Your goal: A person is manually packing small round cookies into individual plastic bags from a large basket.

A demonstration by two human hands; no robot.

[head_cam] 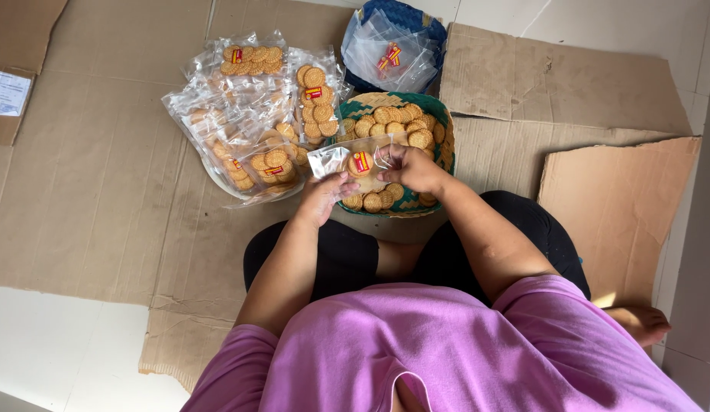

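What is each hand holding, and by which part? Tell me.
Both hands hold one clear plastic bag over the basket: left hand at its lower edge, right hand at its open end.

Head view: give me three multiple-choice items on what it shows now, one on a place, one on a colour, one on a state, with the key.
1. Where does the pile of filled biscuit packets lie?
A. to the left of the woven basket
B. inside the basket
C. on the person's lap

2. What colour is the bag that holds the empty clear packets?
A. red
B. blue
C. yellow

3. What is the state of the clear packet between the left hand and the right hand?
A. lying untouched on the cardboard
B. held in both hands over the basket
C. sealed and stacked on the pile

Key: 1 A, the pile sits on a tray left of the basket. 2 B, the bag's rim is blue. 3 B, the fingers of both hands grip the packet above the loose biscuits.
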